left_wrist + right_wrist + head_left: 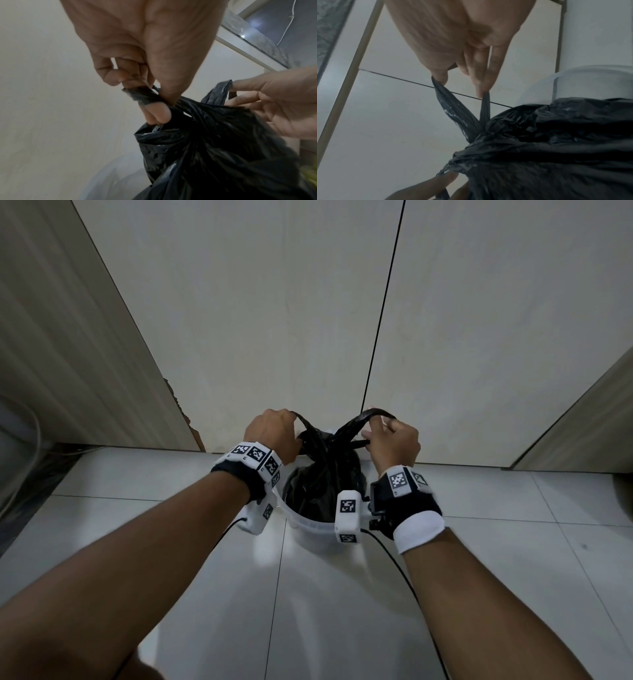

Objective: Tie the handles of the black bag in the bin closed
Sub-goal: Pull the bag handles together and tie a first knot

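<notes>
1. Fingers (154, 113) of my left hand (270, 433) curl round and pinch one handle (142, 96); my right hand (394, 440) grips the other handle (373, 416), thumb and fingertips pinching its two strands in the right wrist view.
2. Floor (342, 594) of pale tile runs toward me from the bin, open on both sides; cables trail over it from my wrist units.
3. Wall (274, 320) of pale panels stands just behind the bin, with a dark seam above my right hand.
4. Bin (308, 520), white and translucent, sits on the floor at the wall's foot, between my wrists.
5. Bag (325, 474), black and crinkled, sits in the bin with its neck gathered and lifted above the rim.
6. Both handles are stretched taut, up and outward, and appear to cross above the neck.
7. Both forearms reach forward, hands raised above the bin, knuckles up.
</notes>
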Tool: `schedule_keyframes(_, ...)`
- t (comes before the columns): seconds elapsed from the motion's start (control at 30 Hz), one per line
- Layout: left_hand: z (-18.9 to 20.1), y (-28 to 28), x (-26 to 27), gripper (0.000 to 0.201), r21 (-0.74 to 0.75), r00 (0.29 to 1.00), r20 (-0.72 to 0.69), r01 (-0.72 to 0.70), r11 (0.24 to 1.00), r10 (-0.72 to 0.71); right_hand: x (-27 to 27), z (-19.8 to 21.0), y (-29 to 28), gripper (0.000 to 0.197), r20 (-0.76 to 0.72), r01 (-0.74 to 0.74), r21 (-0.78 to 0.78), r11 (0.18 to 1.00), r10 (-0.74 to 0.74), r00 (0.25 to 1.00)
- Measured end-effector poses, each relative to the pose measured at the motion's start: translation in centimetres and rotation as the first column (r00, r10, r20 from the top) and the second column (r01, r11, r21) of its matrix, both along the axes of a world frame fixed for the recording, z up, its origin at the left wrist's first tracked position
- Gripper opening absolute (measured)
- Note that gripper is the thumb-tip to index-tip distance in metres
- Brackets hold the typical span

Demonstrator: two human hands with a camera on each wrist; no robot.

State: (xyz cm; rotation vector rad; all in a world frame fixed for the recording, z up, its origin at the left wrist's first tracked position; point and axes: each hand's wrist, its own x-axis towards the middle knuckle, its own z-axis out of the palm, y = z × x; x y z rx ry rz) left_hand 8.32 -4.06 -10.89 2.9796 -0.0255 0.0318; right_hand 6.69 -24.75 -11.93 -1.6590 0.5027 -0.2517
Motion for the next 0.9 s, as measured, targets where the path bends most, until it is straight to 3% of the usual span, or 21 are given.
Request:
schedule_keyframes(0.1, -0.6, 0.3, 0.5, 0.064, -0.087, 0.99, -0.092, -0.111, 0.99, 0.103, 1.7, -1.0, -0.8, 0.05, -0.128, 0.005, -0.058, 0.998, -0.012, 0.992)
schedule_keyframes(0.2, -0.8, 1.0, 0.4, 0.06, -0.271, 0.961, -0.181, -0.253, 0.929, 0.209, 1.3, 0.1, -1.2, 0.039, -0.239, -0.008, 0.092, 0.996, 0.03, 0.971)
schedule_keyframes(0.3, -1.2, 1.5, 0.1, 0.028, -0.509, 0.928, -0.256, -0.369, 0.778, 0.272, 0.9, 0.6, -1.7, 0.035, -0.33, -0.043, 0.259, 0.965, 0.13, 0.935)
schedule_keyframes(0.4, -1.8, 1.4, -0.1, 0.028, -0.622, 0.904, -0.267, -0.427, 0.657, 0.334, 0.9, 0.3, -2.0, 0.036, -0.36, -0.019, 0.312, 0.95, 0.136, 0.923)
schedule_keyframes(0.53, -2.4, 1.0, -0.3, 0.03, -0.705, 0.87, -0.302, -0.479, 0.522, 0.39, 0.5, 0.4, -2.1, 0.045, -0.428, -0.006, 0.201, 0.979, 0.094, 0.899)
schedule_keyframes(0.67, -2.7, 0.4, -0.6, 0.028, -0.743, 0.85, -0.298, -0.492, 0.454, 0.434, 0.6, -0.6, -2.5, 0.069, -0.488, -0.033, 0.139, 0.99, 0.098, 0.867)
schedule_keyframes(0.77, -3.3, 0.0, -0.5, 0.026, -0.769, 0.858, -0.346, -0.492, 0.409, 0.381, 0.5, -0.8, -2.2, 0.059, -0.464, 0.044, 0.299, 0.953, 0.105, 0.88)
schedule_keyframes(0.9, -3.8, -0.2, -0.3, 0.028, -0.848, 0.843, -0.428, -0.499, 0.177, 0.327, 0.2, -1.2, -2.1, 0.044, -0.392, 0.041, 0.501, 0.864, 0.185, 0.901)
